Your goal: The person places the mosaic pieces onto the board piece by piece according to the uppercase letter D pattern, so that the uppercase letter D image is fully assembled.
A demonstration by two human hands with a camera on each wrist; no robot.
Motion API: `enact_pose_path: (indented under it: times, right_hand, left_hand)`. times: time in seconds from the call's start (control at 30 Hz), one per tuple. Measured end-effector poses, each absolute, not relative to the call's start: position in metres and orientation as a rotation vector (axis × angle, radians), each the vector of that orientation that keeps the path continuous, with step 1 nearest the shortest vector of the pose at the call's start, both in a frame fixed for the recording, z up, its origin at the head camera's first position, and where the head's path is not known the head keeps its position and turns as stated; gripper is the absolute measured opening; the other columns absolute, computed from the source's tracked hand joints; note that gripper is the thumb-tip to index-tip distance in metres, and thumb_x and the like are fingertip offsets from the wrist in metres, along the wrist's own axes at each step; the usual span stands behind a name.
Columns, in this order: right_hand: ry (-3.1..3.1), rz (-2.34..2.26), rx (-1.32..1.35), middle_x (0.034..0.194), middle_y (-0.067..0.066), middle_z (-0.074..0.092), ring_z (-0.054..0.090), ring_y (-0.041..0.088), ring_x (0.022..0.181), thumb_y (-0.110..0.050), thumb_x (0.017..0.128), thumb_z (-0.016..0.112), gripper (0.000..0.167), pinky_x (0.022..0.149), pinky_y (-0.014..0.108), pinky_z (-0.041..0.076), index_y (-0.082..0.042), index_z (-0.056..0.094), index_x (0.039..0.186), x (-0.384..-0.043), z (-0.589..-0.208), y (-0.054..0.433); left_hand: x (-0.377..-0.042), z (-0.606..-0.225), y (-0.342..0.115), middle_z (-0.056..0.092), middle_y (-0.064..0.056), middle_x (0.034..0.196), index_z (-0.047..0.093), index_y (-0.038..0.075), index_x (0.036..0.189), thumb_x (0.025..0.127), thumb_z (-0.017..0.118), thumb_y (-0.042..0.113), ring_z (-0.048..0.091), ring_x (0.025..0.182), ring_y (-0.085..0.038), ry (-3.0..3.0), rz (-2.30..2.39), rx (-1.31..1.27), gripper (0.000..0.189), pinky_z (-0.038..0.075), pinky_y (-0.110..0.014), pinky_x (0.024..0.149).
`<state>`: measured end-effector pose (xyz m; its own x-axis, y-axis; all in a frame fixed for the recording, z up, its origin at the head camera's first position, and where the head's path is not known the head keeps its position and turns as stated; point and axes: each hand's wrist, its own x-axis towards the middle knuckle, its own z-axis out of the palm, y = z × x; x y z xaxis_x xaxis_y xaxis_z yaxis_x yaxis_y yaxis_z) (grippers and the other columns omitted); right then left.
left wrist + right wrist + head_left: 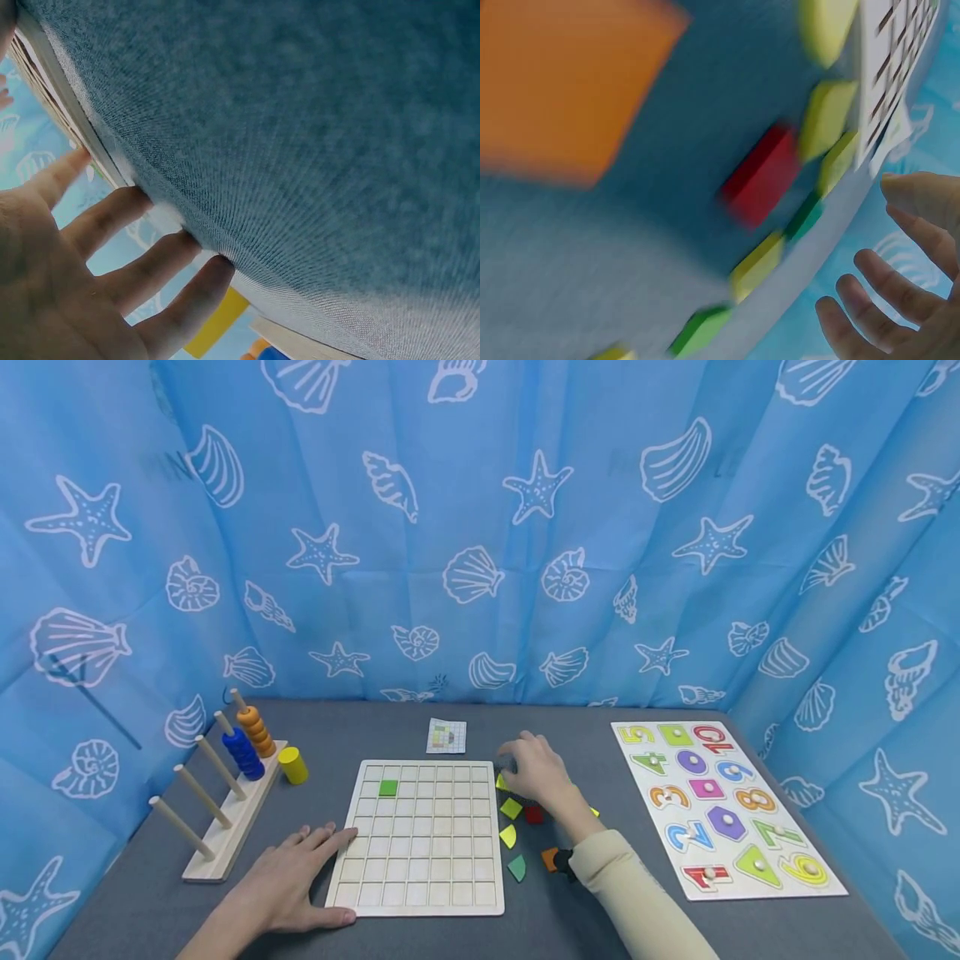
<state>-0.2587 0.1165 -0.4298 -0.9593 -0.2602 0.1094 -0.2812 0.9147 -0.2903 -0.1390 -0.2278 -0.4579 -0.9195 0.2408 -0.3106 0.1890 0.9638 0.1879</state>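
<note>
A pale wooden grid board (420, 847) lies flat, with one green square (387, 787) in a cell near its upper left. My left hand (296, 881) rests beside the board with fingers spread, index fingertip and thumb at its left edge. Over the loose pieces right of the board is my right hand (536, 768), its fingers loosely bent. The right wrist view shows nothing between those fingers. Below and nearer lie a yellow square (512, 808), a red square (533, 815), a yellow quarter-round piece (508, 836), a green one (517, 867) and an orange piece (550, 859).
A small printed card (447, 736) lies behind the board. At left stands a wooden peg stand (225, 843) with blue and orange rings, beside a yellow cylinder (293, 766). A number puzzle board (678, 881) lies at right. Blue shell-patterned curtains (480, 635) enclose the table.
</note>
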Motion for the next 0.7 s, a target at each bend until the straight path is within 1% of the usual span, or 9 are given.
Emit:
enact_pose_path:
  times: [0.07,0.13,0.33,0.43,0.53,0.67,0.7]
  right_hand:
    - [-3.036,0.446,0.393,0.117,0.013,0.069,0.063,0.035,0.112,-0.012,0.087,0.077,0.026,0.076,0.049,0.060,-0.013,0.079,0.113,-0.260,-0.430,0.128]
    - [-3.060,0.429,0.371,0.117,0.014,0.069,0.063,0.035,0.112,-0.012,0.087,0.077,0.027,0.075,0.049,0.060,-0.012,0.078,0.114,-0.262,-0.431,0.139]
    - [-3.149,0.429,0.345,0.119,0.016,0.068,0.063,0.032,0.105,-0.014,0.088,0.076,0.028,0.068,0.044,0.057,-0.009,0.077,0.117,-0.264,-0.425,0.164]
    - [-3.209,0.450,0.348,0.123,0.016,0.069,0.064,0.033,0.109,-0.015,0.089,0.076,0.030,0.073,0.048,0.058,-0.008,0.076,0.119,-0.263,-0.423,0.173]
    - [-3.269,0.464,0.373,0.123,0.015,0.069,0.064,0.031,0.109,-0.015,0.089,0.077,0.031,0.077,0.050,0.057,-0.008,0.075,0.119,-0.262,-0.422,0.180]
    - [-3.307,0.491,0.436,0.119,0.013,0.071,0.060,0.023,0.095,-0.015,0.088,0.078,0.031,0.074,0.046,0.053,-0.008,0.076,0.118,-0.263,-0.425,0.186]
    - [-3.310,0.494,0.451,0.119,0.012,0.071,0.060,0.022,0.095,-0.015,0.088,0.079,0.031,0.075,0.047,0.053,-0.008,0.076,0.118,-0.263,-0.425,0.187]
  left_hand:
    - [-0.139,-0.458,-0.228,0.050,-0.021,0.154,0.046,0.025,0.153,0.065,0.070,0.087,0.046,0.135,-0.061,2.772,0.220,0.311,0.110,0.038,-0.084,0.095]
    - [-0.139,-0.458,-0.228,0.049,-0.021,0.155,0.046,0.029,0.153,0.065,0.071,0.087,0.045,0.136,-0.061,2.768,0.218,0.307,0.108,0.038,-0.084,0.096]
    - [-0.140,-0.458,-0.228,0.048,-0.021,0.155,0.045,0.030,0.154,0.065,0.071,0.087,0.044,0.137,-0.060,2.761,0.216,0.304,0.109,0.038,-0.083,0.097]
    - [-0.142,-0.459,-0.228,0.048,-0.021,0.155,0.045,0.031,0.154,0.064,0.072,0.086,0.044,0.137,-0.060,2.751,0.228,0.300,0.109,0.038,-0.083,0.096]
    - [-0.143,-0.459,-0.229,0.047,-0.021,0.156,0.045,0.031,0.154,0.063,0.073,0.085,0.043,0.137,-0.061,2.735,0.243,0.294,0.109,0.038,-0.083,0.096]
    - [-0.144,-0.459,-0.229,0.047,-0.021,0.156,0.044,0.032,0.155,0.063,0.073,0.085,0.043,0.137,-0.061,2.719,0.250,0.291,0.110,0.039,-0.083,0.095]
    - [-0.144,-0.459,-0.229,0.047,-0.020,0.156,0.044,0.032,0.155,0.063,0.073,0.085,0.043,0.137,-0.061,2.718,0.249,0.290,0.110,0.039,-0.083,0.095]
